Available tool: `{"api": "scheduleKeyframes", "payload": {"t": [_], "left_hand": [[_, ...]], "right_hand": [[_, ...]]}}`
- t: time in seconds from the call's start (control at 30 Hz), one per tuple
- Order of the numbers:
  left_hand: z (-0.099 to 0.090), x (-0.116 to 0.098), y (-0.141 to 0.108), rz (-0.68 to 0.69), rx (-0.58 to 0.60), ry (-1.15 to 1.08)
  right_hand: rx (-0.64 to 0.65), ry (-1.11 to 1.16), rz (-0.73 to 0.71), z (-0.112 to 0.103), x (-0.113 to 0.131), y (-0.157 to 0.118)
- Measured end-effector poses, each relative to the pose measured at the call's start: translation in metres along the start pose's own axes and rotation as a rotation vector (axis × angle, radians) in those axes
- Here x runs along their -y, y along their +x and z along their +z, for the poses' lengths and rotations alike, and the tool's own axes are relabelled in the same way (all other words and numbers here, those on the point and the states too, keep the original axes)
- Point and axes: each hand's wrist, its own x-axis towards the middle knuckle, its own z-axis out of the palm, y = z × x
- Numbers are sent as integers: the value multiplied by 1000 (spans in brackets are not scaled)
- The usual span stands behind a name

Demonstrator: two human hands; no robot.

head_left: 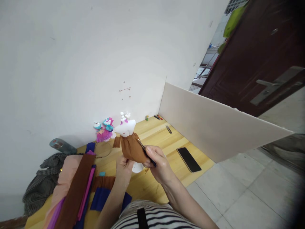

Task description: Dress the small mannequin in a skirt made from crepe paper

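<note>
A small white figurine with a gathered brown skirt is held up over the wooden table, tilted slightly. My left hand is closed at the skirt's lower left edge, its fingertips partly hidden under the brown material. In my right hand is a slim dark pointed tool, whose tip lies against the skirt's right side; its exact kind is unclear. Right-hand fingers also reach the skirt's lower right edge. A white round piece shows below the skirt, between my hands.
Brown, pink and blue sheets lie left, beside striped grey cloth and a grey-green bottle. Decorated figurines stand by the wall. Thread snips and a phone lie right, before a white partition.
</note>
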Motion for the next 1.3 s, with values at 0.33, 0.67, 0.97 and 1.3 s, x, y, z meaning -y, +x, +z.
{"api": "scheduleKeyframes", "payload": {"t": [0.33, 0.67, 0.97, 1.3], "left_hand": [[-1, 2, -1, 5, 21, 17], [2, -4, -5, 7, 2, 14], [1, 3, -1, 23, -3, 18], [0, 0, -2, 3, 31, 32]], "right_hand": [[-23, 15, 1, 1, 0, 1], [-13, 13, -12, 1, 0, 1], [-12, 21, 9, 0, -1, 2], [-27, 48, 16, 0, 0, 0]]}}
